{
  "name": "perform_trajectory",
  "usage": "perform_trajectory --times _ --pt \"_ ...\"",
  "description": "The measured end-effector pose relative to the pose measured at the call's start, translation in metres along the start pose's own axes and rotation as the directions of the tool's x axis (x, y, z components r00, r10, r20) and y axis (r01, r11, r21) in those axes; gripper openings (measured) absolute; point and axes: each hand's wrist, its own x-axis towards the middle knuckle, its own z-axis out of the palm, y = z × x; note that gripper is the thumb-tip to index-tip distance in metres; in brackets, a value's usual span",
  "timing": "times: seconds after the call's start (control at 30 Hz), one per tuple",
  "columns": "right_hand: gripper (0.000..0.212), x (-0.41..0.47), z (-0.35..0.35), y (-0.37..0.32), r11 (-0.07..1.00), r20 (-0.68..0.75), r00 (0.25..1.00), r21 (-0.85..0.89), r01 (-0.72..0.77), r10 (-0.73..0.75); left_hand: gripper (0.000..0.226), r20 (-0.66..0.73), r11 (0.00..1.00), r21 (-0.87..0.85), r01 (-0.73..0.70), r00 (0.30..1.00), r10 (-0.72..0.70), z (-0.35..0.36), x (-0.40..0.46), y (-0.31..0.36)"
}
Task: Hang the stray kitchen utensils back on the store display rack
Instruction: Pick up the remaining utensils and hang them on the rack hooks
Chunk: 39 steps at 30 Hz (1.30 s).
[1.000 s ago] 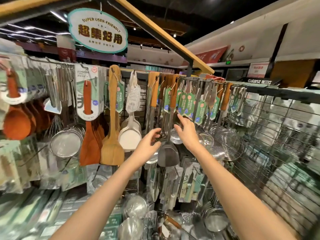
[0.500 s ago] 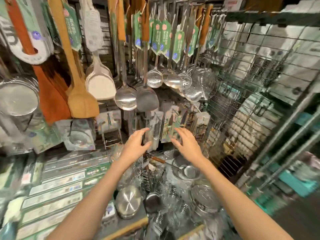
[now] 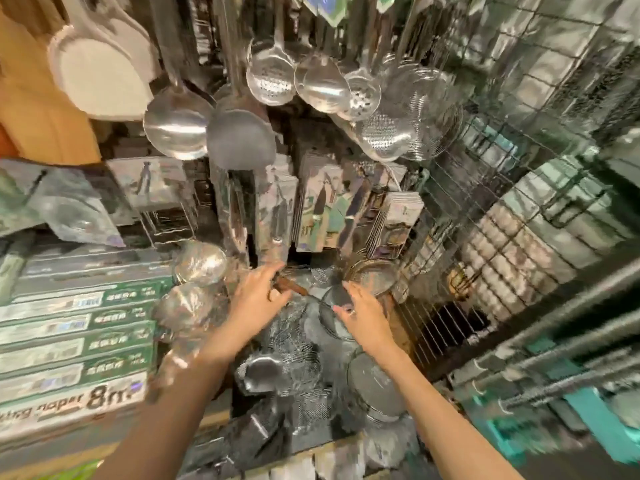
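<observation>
Steel ladles (image 3: pixel 176 128), slotted skimmers (image 3: pixel 270 77) and a dark spatula (image 3: pixel 240 138) hang overhead, with baking-paper boxes (image 3: pixel 74 336) stacked at my left. Below them sits a jumble of mesh strainers (image 3: pixel 372 277), blurred. A wooden-handled utensil (image 3: pixel 290 286) lies across that pile. My left hand (image 3: pixel 258 299) touches its handle, grip unclear; my right hand (image 3: pixel 362 315) spreads relaxed over a strainer. Both have dropped from mid-rack since half a second ago.
</observation>
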Motion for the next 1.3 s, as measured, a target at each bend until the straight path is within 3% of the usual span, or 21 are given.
perform_trajectory --times 0.2,0.33,0.53,0.83,1.0,1.07,1.13,1.23,1.3 --pt "0.060 0.029 0.051 0.052 0.998 0.189 0.982 0.065 -0.019 0.007 0.055 -0.034 0.987 0.060 0.147 0.989 -0.145 0.066 -0.005 -0.027" --pt "0.060 0.044 0.089 0.075 0.974 0.212 0.977 0.222 -0.040 -0.009 0.059 -0.017 0.974 0.122 0.190 0.982 -0.189 0.094 -0.006 -0.058" --pt "0.066 0.083 0.151 0.107 0.973 0.337 0.941 0.203 -0.109 0.035 0.055 -0.043 0.960 0.077 0.270 0.963 -0.267 0.151 0.009 -0.124" --pt "0.050 0.157 0.235 0.124 0.984 0.277 0.957 0.173 0.036 -0.083 0.057 -0.040 0.939 -0.001 0.344 0.938 -0.343 0.215 0.043 -0.196" --pt "0.060 0.200 0.267 0.125 0.986 0.303 0.950 0.168 0.025 -0.075 0.058 -0.039 0.930 -0.033 0.366 0.929 -0.368 0.235 0.052 -0.226" --pt "0.050 0.208 0.276 0.124 0.982 0.315 0.949 0.184 -0.053 -0.008 0.058 -0.016 0.923 -0.004 0.384 0.923 -0.384 0.242 0.056 -0.237" --pt "0.038 0.205 0.275 0.125 0.990 0.246 0.968 0.144 0.014 -0.050 0.057 0.006 0.917 -0.007 0.398 0.917 -0.398 0.249 0.065 -0.245" --pt "0.047 0.184 0.265 0.127 0.937 0.255 0.952 0.341 0.076 -0.170 0.060 -0.012 0.904 -0.034 0.426 0.904 -0.427 0.260 0.082 -0.249" --pt "0.051 0.172 0.256 0.129 0.914 0.249 0.935 0.378 0.145 -0.252 0.059 -0.061 0.885 -0.037 0.463 0.883 -0.465 0.265 0.094 -0.247"
